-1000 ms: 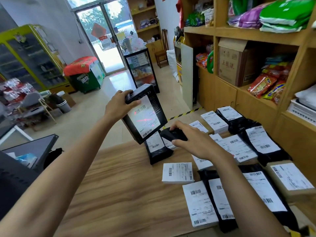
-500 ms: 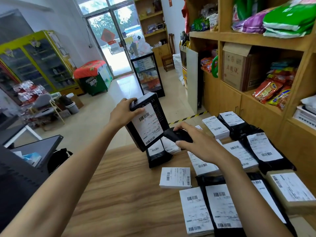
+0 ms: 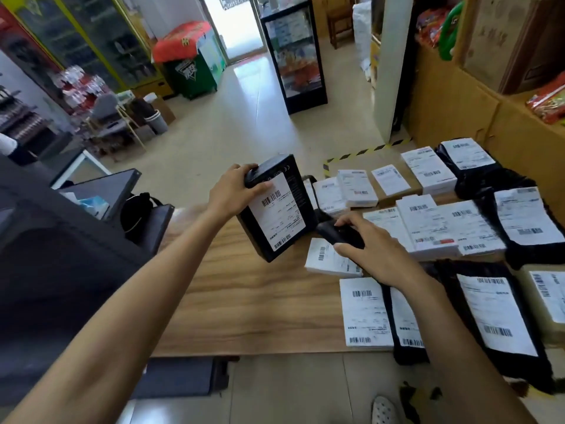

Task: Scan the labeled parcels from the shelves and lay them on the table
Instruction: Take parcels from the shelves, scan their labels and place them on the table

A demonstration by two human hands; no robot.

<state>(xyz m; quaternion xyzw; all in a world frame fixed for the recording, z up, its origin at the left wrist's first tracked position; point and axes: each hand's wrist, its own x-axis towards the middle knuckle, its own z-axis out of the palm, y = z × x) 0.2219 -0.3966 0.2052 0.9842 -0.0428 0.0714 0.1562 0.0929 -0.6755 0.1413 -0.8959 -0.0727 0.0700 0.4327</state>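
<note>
Wood-grain table [image 3: 244, 301]; left hand [image 3: 227, 191] grips boxy black parcel [image 3: 276, 206].

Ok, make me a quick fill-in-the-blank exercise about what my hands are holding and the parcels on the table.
1. The left hand grips the top of a ____ box.
2. The right hand holds a scanner near the box's ____ label.
3. Other parcels lie label-up on a ____ table.

Missing words: black; white; wooden.
</note>
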